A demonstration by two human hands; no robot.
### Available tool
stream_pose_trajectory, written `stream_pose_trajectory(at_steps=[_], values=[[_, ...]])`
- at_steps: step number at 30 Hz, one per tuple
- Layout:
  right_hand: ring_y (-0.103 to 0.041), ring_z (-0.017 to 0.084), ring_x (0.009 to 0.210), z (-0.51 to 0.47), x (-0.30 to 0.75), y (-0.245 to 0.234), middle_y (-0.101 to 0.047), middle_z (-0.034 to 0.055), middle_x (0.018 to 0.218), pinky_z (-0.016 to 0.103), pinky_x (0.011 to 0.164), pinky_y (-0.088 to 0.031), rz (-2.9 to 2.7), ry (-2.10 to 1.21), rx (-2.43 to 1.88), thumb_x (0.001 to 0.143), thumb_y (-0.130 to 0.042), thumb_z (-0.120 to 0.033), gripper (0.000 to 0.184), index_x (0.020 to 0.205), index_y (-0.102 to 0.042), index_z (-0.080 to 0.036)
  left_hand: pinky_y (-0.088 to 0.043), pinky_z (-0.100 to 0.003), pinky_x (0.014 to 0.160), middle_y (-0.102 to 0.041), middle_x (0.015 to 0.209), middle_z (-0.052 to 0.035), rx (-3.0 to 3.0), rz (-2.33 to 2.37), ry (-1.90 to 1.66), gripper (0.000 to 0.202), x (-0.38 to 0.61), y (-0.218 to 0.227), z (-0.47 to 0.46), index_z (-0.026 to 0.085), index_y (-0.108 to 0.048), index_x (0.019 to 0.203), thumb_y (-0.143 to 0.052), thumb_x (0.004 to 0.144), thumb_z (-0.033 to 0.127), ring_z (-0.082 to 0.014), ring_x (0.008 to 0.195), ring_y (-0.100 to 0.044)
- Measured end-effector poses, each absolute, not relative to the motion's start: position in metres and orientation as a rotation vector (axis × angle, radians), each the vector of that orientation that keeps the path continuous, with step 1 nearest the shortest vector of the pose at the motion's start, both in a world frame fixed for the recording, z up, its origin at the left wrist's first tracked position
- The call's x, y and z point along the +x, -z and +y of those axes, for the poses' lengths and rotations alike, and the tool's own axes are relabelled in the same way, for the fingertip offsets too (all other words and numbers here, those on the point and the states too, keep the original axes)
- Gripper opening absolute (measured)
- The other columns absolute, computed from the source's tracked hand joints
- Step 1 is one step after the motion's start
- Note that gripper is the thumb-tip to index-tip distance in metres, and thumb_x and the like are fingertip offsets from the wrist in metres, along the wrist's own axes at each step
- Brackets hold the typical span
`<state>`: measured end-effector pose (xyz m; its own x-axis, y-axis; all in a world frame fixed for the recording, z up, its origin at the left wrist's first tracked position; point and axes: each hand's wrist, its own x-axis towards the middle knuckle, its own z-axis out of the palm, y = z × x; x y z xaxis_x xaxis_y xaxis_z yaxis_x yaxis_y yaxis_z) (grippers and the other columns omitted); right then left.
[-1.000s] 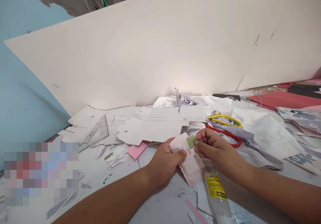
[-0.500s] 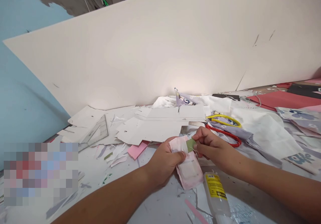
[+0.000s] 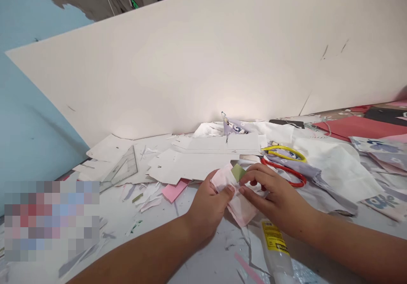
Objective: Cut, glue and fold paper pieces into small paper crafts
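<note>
My left hand [image 3: 211, 203] is closed on a small pale pink and white cloth piece [image 3: 243, 210], its thumb pressed flat on the top. A green tab [image 3: 238, 172] sticks out at the upper edge of the cloth. My right hand [image 3: 270, 193] has its thumb and fingers bent together over the right side of the same piece, beside the tab. Its fingertips partly cover the cloth there. Just below lies a clear glue bottle [image 3: 276, 241] with a yellow label.
Scissors with yellow and red handles [image 3: 288, 165] lie behind my right hand amid cloth [image 3: 330, 169]. White card sheets [image 3: 187, 163], a clear set square [image 3: 125, 167] and a pink paper scrap [image 3: 174, 190] are further left. A large white board [image 3: 203, 63] stands behind.
The cloth piece has turned and tilted slightly in my left hand. My right hand's fingertips have shifted from the green tab down onto the cloth beside it.
</note>
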<state>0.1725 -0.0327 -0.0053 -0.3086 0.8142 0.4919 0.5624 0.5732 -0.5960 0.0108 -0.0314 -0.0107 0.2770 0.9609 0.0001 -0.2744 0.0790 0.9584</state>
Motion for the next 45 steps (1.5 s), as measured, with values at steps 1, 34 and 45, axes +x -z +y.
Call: stream_pose_trajectory(at_steps=[1, 34, 45], values=[[-0.053, 0.018, 0.078, -0.033, 0.172, 0.006, -0.053, 0.0038, 0.086, 0.03, 0.065, -0.045, -1.99, -0.4, -1.104, 0.083, -0.05, -0.023, 0.007, 0.081, -0.056, -0.023, -0.046, -0.029, 0.071, -0.064, 0.09, -0.0072, 1.112, 0.818, -1.107, 0.037, 0.012, 0.009, -0.033, 0.014, -0.053, 0.11, -0.062, 0.075, 0.027, -0.0153, 0.075, -0.058], [-0.048, 0.026, 0.094, -0.032, 0.168, 0.005, -0.058, 0.0099, 0.11, 0.043, 0.08, -0.045, -2.164, 0.092, -1.099, 0.081, -0.046, -0.01, 0.02, 0.065, -0.055, -0.017, -0.049, -0.028, 0.055, -0.064, 0.081, -0.0126, 0.862, 0.807, -0.784, 0.031, 0.006, 0.012, -0.021, 0.007, -0.059, 0.091, -0.032, 0.08, 0.016, -0.0182, 0.069, -0.061], [-0.047, 0.025, 0.091, -0.031, 0.168, 0.006, -0.06, 0.0088, 0.106, 0.044, 0.078, -0.044, -2.177, 0.137, -1.079, 0.081, -0.045, -0.009, 0.019, 0.069, -0.057, -0.017, -0.049, -0.027, 0.057, -0.064, 0.083, -0.0088, 0.867, 0.745, -0.776, 0.032, 0.003, 0.014, -0.018, 0.01, -0.059, 0.091, -0.042, 0.063, 0.009, -0.0175, 0.07, -0.061]])
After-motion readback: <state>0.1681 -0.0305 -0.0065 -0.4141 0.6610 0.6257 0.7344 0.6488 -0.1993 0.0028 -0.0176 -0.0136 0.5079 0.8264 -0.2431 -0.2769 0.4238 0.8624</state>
